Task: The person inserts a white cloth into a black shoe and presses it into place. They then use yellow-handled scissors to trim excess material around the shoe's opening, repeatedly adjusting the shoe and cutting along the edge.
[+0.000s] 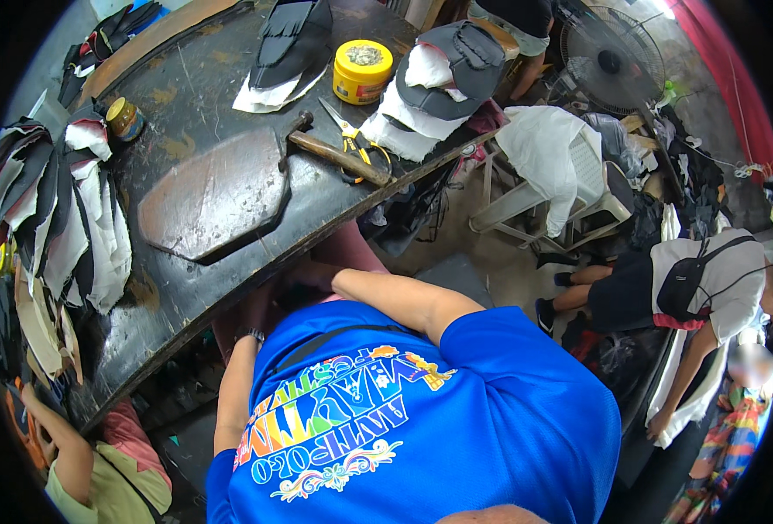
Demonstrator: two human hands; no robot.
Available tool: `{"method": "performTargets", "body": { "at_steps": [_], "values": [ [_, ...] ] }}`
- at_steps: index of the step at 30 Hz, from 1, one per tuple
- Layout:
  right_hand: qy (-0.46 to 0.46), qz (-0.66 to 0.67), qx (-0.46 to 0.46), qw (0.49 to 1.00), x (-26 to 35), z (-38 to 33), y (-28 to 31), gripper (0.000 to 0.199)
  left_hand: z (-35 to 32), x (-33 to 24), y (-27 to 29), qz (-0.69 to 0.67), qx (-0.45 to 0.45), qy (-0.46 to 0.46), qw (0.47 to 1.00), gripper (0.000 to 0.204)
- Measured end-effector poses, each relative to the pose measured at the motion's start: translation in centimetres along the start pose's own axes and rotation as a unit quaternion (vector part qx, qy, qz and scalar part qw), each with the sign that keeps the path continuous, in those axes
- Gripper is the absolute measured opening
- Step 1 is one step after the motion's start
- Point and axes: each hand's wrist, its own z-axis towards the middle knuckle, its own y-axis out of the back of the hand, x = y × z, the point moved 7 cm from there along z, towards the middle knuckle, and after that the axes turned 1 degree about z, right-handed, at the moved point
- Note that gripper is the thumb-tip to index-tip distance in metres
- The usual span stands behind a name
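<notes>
Both my hands are low, in the shadow under the table's front edge, close to my lap. My right hand [313,275] shows in part; its fingers are hidden. A watch sits on my left wrist, and the left hand [254,309] beyond it is dark and mostly out of sight. I cannot make out whether either holds anything. On the table [164,293] nearest to them lies a worn, many-sided dark slab [216,196]. Right of it rest a wooden-handled hammer [338,157] and scissors [357,144] with yellow-and-black handles.
Stacked black-and-white cut pieces [447,79] stand at the table's right end, beside a yellow tub [363,72]. More pieces [81,201] hang over the left side near a small jar [124,119]. Co-workers, a plastic chair [583,170] and a fan [611,61] are nearby.
</notes>
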Motion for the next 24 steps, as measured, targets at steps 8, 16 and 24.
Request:
{"method": "performTargets", "body": {
  "at_steps": [8,16,24],
  "values": [
    [-0.029,0.036,0.019,0.999,-1.2,0.6,0.8,0.045,-1.9,-3.3,1.5,-0.063,-0.063,0.015,0.996,0.05],
    [0.045,0.082,0.031,0.995,-3.8,3.6,1.7,0.039,-6.9,-9.2,1.4,-0.256,0.063,0.016,0.964,0.043],
    [0.032,0.096,0.078,0.992,-3.8,3.3,1.0,0.041,-8.6,-11.4,3.1,-0.202,-0.037,0.144,0.968,0.043]
  ]
}}
